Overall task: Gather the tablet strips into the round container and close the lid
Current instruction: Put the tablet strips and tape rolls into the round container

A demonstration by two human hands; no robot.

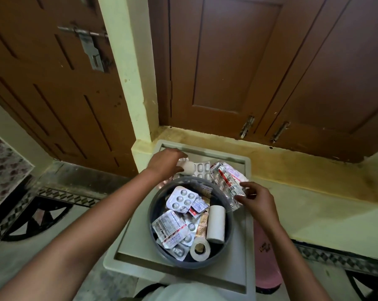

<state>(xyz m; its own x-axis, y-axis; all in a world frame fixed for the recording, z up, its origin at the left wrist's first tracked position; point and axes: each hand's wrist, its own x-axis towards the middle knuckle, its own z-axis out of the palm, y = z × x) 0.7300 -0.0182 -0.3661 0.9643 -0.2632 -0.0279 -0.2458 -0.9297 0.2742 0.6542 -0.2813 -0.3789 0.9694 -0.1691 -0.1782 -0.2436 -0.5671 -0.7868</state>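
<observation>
A grey round container [153,216] stands open on a pale plastic stool top [129,242], holding several tablet strips [181,197] and two white tape rolls [215,223]. Behind it lie more strips [202,169] and a small white bottle [188,166]. My left hand [165,162] reaches over the far rim and closes on the white bottle and the strips under it. To the right, my right hand [256,197] pinches the near edge of a bundle of printed strips [227,175] beside the container's rim. No lid shows.
The stool stands against a yellow wall step [292,170] below brown wooden doors [249,61]. A pink object [267,257] stands on the floor at the stool's right. Patterned floor tiles [42,205] lie to the left.
</observation>
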